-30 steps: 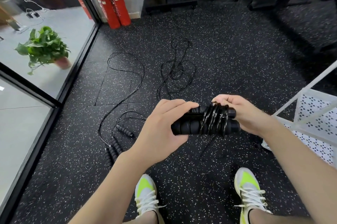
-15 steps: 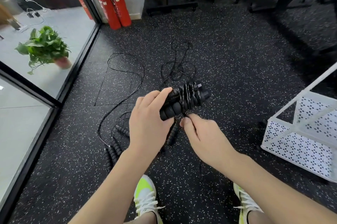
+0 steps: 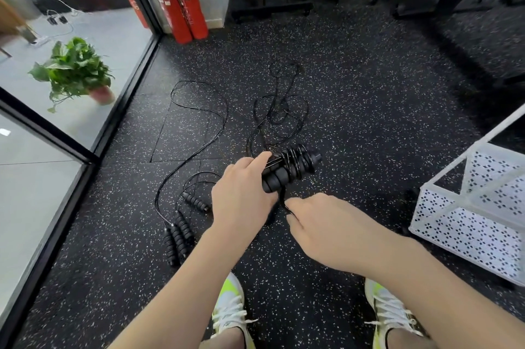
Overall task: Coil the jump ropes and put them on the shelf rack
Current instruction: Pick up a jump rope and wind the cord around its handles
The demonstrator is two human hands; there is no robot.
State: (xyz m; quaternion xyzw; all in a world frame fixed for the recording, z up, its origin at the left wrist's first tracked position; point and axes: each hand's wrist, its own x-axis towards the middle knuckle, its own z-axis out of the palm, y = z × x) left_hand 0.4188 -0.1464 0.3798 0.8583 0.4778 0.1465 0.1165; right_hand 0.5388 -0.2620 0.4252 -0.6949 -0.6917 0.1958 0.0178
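Observation:
My left hand (image 3: 243, 195) grips a black jump rope bundle (image 3: 289, 168): two foam handles side by side with cord wound around them, tilted up to the right. Just below it my right hand (image 3: 318, 223) pinches the loose black cord end that hangs from the bundle. Two more jump ropes lie uncoiled on the floor: one long cord loop (image 3: 199, 110) with handles (image 3: 177, 238) at the lower left, another tangled cord (image 3: 281, 112) beyond my hands. The white perforated shelf rack (image 3: 468, 223) stands at the right edge.
Dark speckled rubber floor all around. Two red fire extinguishers (image 3: 179, 2) stand at the back wall. A glass wall with black frame (image 3: 93, 149) runs along the left, a potted plant (image 3: 75, 71) behind it. Black equipment stands sit at the back. My shoes (image 3: 231, 309) are below.
The bundle has tilted up and moved left. My right hand left the bundle's right end, dropped below it and took hold of the loose cord end.

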